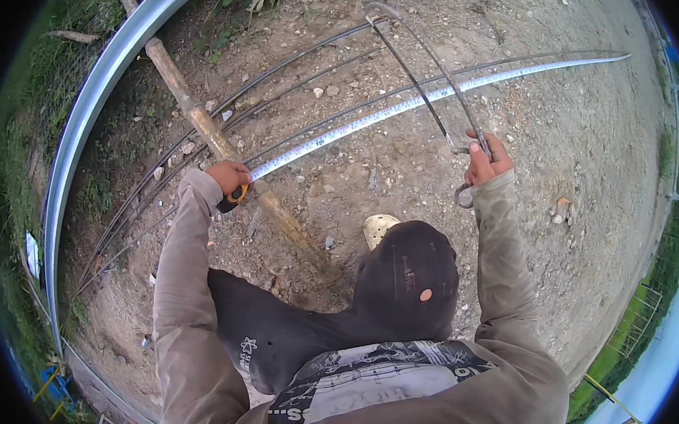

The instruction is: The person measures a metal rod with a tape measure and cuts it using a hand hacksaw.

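Observation:
My left hand (230, 177) is closed around an orange and black tape measure (235, 196), just above a wooden pole. From it the white tape blade (365, 122) runs out to the far right, beside a long thin steel rod (334, 119). In my right hand (489, 158) is a hacksaw (458, 96), gripped at its handle end. Its bent metal frame and thin dark blade reach forward over the tape and the rod. The saw's far end lies near the tips of other rods; whether it touches them I cannot tell.
A wooden pole (193, 112) lies across the ground under several long rods (268, 67). A shiny metal channel (78, 127) curves along the left, with grass beyond it. Stony dirt (583, 135) spreads to the right. My knee (406, 278) and a pale clog (378, 228) are close in front.

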`<action>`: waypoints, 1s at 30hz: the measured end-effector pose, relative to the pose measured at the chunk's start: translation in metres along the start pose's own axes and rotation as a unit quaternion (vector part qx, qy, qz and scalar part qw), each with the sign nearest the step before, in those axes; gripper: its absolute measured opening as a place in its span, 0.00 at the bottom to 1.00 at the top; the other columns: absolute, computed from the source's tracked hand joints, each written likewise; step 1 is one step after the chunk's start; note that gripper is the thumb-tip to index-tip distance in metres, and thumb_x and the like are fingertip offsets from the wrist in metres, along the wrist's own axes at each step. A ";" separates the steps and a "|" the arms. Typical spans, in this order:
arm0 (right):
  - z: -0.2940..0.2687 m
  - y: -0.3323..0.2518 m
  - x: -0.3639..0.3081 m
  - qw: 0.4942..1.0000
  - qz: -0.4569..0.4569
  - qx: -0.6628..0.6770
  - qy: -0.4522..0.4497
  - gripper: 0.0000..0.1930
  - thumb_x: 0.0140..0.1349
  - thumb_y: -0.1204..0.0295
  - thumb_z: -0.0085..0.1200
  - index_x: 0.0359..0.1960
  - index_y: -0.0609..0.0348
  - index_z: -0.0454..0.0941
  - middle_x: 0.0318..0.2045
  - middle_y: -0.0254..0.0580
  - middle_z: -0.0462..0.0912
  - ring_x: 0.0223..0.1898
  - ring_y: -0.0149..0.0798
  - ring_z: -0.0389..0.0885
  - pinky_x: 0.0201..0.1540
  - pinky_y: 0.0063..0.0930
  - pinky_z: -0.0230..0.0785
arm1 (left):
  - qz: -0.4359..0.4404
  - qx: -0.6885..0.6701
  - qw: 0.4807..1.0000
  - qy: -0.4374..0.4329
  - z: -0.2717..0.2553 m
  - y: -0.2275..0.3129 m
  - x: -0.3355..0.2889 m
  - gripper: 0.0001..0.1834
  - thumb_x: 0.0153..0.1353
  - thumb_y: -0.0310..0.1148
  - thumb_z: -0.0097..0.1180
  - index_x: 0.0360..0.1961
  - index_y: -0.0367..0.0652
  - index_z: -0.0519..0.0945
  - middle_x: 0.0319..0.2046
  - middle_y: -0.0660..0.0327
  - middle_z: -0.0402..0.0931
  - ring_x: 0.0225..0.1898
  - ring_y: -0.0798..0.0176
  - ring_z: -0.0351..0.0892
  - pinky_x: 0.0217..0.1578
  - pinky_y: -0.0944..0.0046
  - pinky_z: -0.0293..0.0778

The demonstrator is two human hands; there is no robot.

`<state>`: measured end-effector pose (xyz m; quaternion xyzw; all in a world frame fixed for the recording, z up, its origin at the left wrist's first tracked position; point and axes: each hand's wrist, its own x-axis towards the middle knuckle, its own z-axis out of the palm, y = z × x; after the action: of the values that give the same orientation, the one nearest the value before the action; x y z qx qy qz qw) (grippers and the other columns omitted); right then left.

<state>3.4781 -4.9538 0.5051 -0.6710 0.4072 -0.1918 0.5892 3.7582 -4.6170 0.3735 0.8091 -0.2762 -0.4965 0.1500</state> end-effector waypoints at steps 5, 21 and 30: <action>0.004 0.006 -0.048 1.000 -0.001 -0.024 -0.018 0.14 0.57 0.63 0.50 0.37 0.61 0.75 0.10 0.25 0.61 0.11 0.20 0.58 0.13 0.17 0.51 | 0.024 0.038 0.999 0.009 0.002 -0.003 0.012 0.12 0.50 0.39 0.50 0.30 0.48 0.81 0.26 0.60 0.78 0.29 0.63 0.74 0.33 0.65 0.69; 0.043 -0.022 -0.152 0.982 -0.012 -0.174 0.066 0.07 0.56 0.70 0.50 0.30 0.59 0.77 0.11 0.24 0.65 0.13 0.19 0.60 0.15 0.16 0.51 | 0.296 0.399 0.867 0.021 0.004 -0.031 0.042 0.12 0.50 0.36 0.48 0.33 0.46 0.80 0.31 0.56 0.77 0.33 0.54 0.76 0.35 0.61 0.70; 0.053 -0.002 -0.157 0.986 0.039 -0.133 0.087 0.07 0.55 0.69 0.52 0.31 0.59 0.78 0.12 0.24 0.66 0.15 0.18 0.60 0.17 0.16 0.51 | 0.162 0.339 0.927 -0.006 0.000 -0.036 0.035 0.15 0.55 0.41 0.44 0.32 0.44 0.79 0.33 0.51 0.76 0.36 0.50 0.75 0.38 0.56 0.68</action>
<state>3.4243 -4.7988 0.5299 -0.7078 0.5050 -0.1700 0.4638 3.7815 -4.6090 0.3293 0.7533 -0.5559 -0.3469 -0.0568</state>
